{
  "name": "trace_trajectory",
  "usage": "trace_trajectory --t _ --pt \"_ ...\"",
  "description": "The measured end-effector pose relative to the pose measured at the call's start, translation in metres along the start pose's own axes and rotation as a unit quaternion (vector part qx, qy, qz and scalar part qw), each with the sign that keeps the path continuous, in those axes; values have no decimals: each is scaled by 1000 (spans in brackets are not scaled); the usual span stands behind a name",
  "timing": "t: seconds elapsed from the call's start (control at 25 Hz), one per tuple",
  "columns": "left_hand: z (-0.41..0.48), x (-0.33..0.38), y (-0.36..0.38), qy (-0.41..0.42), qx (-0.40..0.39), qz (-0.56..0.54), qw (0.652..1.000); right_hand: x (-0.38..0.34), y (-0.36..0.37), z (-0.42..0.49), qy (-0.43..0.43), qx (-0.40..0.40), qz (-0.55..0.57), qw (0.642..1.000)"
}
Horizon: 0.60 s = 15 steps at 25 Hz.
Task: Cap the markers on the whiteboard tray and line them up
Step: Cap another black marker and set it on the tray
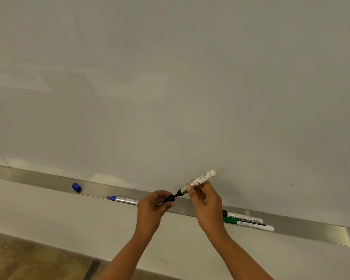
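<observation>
While both forearms rise from the bottom edge of the view, the hands meet just above the metal tray point(49, 179), which serves as the landmark here.

Left hand: the left hand point(153, 209) is curled, knuckles toward the camera, thumb and fingertips pinched round the black cap point(169, 198); it hovers over the tray's front lip, about midway along its length.

Right hand: the right hand point(205, 201) grips the black marker point(199, 179) between thumb and fingers near its grey collar; the wrist is bent back and the forearm slants down to the right.

Black marker: tilted, its white tail pointing up and to the right in front of the whiteboard point(170, 77), its dark tip pointing down and left toward the tray.

Cap and tip: the cap's open end faces the marker's tip and the two are touching or almost so; whether the tip has entered the cap cannot be told.

Blue marker point(122, 199): lies flat in the tray to the left of the hands, uncapped, its blue tip pointing left; its right end is hidden behind the left hand.

Blue cap point(76, 187): lies loose in the tray farther left, well apart from the blue marker.

Green marker point(249, 224): lies in the tray to the right of the hands, capped, along the front lip.

Second black marker point(242, 216): lies just behind the green one, side by side with it, its left end hidden by the right wrist.

Wall and floor: pale wall point(59, 219) below the tray, wooden floor point(28, 259) at lower left.
</observation>
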State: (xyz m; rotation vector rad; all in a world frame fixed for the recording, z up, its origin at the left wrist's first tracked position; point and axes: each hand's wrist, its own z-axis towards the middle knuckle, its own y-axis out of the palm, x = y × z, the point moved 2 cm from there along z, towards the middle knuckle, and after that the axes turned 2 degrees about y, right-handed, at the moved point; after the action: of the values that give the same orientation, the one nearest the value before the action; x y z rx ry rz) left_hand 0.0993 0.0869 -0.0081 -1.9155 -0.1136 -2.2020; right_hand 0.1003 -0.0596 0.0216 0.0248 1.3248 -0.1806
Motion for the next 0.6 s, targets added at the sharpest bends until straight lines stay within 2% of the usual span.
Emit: trace_trajectory --t 0.6 --pt "-5 -1 5 4 -33 46 998 7 -8 -4 23 12 20 999"
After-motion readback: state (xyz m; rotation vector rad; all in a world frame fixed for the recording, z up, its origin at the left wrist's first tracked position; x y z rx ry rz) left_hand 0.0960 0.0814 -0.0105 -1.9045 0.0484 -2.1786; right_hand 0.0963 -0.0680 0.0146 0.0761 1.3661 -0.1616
